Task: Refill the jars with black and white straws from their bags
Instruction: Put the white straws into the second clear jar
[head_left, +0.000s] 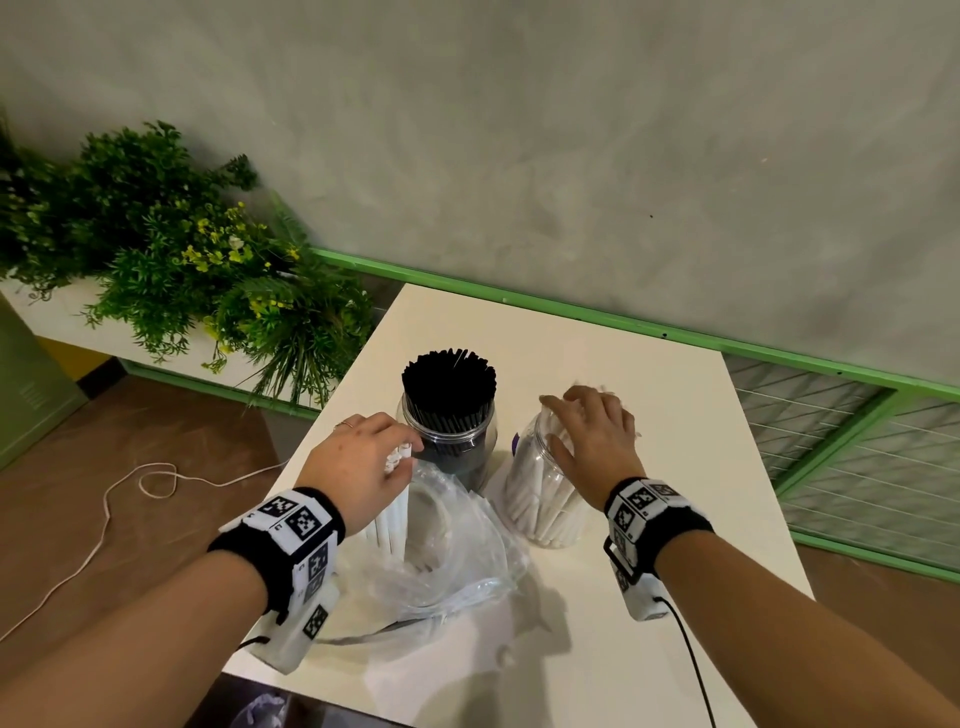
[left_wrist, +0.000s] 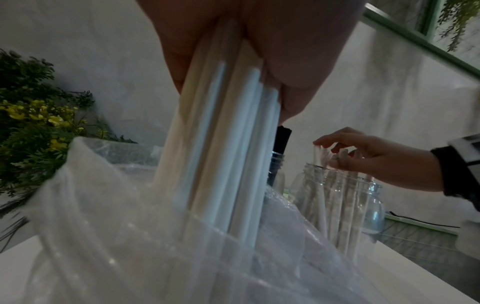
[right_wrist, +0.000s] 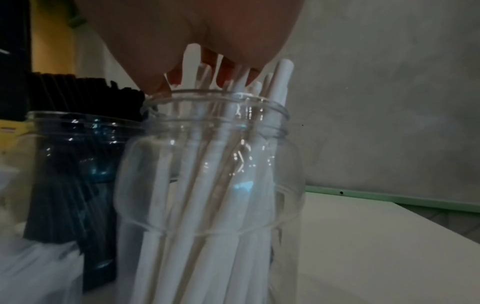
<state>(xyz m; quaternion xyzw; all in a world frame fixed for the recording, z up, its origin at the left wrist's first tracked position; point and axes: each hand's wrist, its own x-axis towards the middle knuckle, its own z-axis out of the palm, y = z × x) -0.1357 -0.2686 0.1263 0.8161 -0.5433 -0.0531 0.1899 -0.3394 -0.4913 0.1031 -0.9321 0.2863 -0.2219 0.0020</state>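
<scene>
Head view downward over the table (head_left: 649, 415); both wrist views close, low, sharing the jars (right_wrist: 207, 164).

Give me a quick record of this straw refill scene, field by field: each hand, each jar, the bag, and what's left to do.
left hand: grips a bunch of white straws standing in the clear plastic bag
right hand: fingers spread over the straw tops at the mouth of the white-straw jar
black-straw jar: packed full, upright
white-straw jar: partly filled, upright
table: white, holds both jars and the bag
remaining: the left hand's bunch is not yet in the jar
</scene>
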